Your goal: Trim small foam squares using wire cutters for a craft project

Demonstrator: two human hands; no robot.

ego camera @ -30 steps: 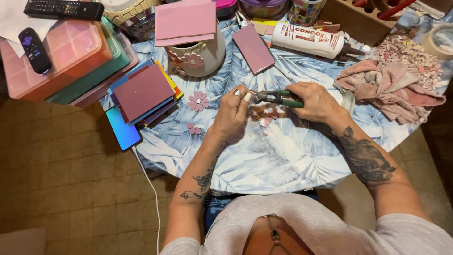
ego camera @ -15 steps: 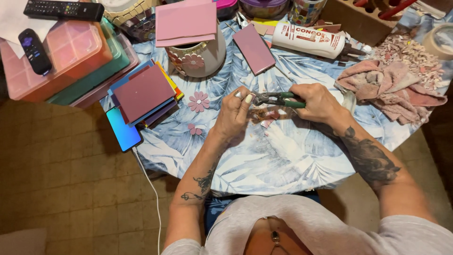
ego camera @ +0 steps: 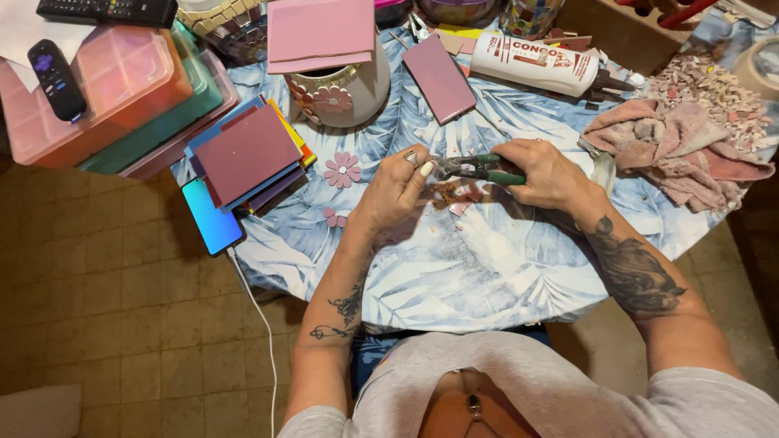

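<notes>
Nearest is the round tabletop [ego camera: 454, 276], covered in a blue-and-white leaf-print cloth, its near edge just in front of the person's chest. Above its middle the left hand [ego camera: 395, 188] pinches something small between thumb and fingertips; the piece itself is too small to make out. The right hand [ego camera: 545, 172] is clenched around the green handles of a pair of tile nippers [ego camera: 477, 169], whose metal head points left and meets the left hand's fingertips. Directly under the nippers lies a scatter of pink tile chips [ego camera: 454, 196] on the cloth.

To the left, two pink flower-shaped mosaic pieces [ego camera: 342, 169] lie flat, and beyond them a stack of coloured tiles [ego camera: 247, 154] rests on a phone [ego camera: 213, 219] with a white cable running off the near edge. To the right sits a crumpled pink rag [ego camera: 673, 146].

Farther off stand a white pot decorated with tile flowers [ego camera: 345, 89], a loose mauve tile [ego camera: 440, 78] and a white glue bottle [ego camera: 540, 63] lying on its side. At far left are plastic storage boxes [ego camera: 122, 89] with a black remote [ego camera: 55, 79] on top.
</notes>
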